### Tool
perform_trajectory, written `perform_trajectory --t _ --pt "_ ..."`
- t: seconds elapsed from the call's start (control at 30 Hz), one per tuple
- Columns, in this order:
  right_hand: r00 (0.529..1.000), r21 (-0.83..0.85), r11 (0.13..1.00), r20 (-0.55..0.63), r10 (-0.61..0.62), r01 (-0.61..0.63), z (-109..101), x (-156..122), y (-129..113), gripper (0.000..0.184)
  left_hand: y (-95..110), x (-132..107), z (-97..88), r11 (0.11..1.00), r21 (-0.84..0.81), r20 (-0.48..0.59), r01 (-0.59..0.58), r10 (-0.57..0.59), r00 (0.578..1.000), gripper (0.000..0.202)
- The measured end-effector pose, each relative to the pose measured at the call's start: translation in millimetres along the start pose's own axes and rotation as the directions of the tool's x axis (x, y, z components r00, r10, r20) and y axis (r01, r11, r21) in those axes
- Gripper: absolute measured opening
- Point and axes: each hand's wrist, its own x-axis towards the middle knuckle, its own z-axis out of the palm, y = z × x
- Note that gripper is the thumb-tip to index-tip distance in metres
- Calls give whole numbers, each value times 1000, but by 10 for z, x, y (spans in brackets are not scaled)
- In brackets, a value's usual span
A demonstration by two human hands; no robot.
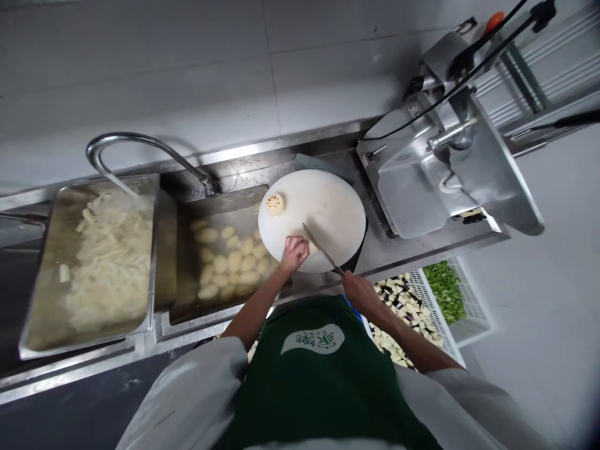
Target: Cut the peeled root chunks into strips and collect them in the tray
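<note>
A round white cutting board (328, 206) lies on the steel counter. My left hand (294, 252) is closed over a pale piece of lotus root (312, 249) at the board's near edge. My right hand (359, 292) grips the handle of a knife (321, 249), whose blade angles up-left and rests against that piece beside my left fingers. A cut lotus root slice (275, 203) with its holes showing lies at the board's far left.
A sink (220, 256) left of the board holds several peeled lotus roots in water, under a curved tap (140, 147). A steel tray (89, 262) of pale strips sits further left. A slicing machine (440, 169) stands right. White crates (422, 300) of chopped vegetables sit below.
</note>
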Motion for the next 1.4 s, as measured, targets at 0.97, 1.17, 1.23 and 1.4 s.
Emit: perform_trajectory --t 0.97,1.17,1.23,1.4 --pt "996 -40 999 80 36 -33 -80 235 -201 33 -97 -113 87 982 52 -145 -183 189 971 14" --pt "994 -60 998 106 8 -2 -154 -218 -145 29 -118 -120 96 987 61 -69 -147 151 986 16" --pt "993 -54 998 117 24 -18 -170 -250 -152 29 -114 -117 99 987 40 -83 -158 161 984 15" --pt "990 -20 998 129 54 -52 -127 91 -284 31 -98 -117 107 991 17 -71 -136 137 988 16"
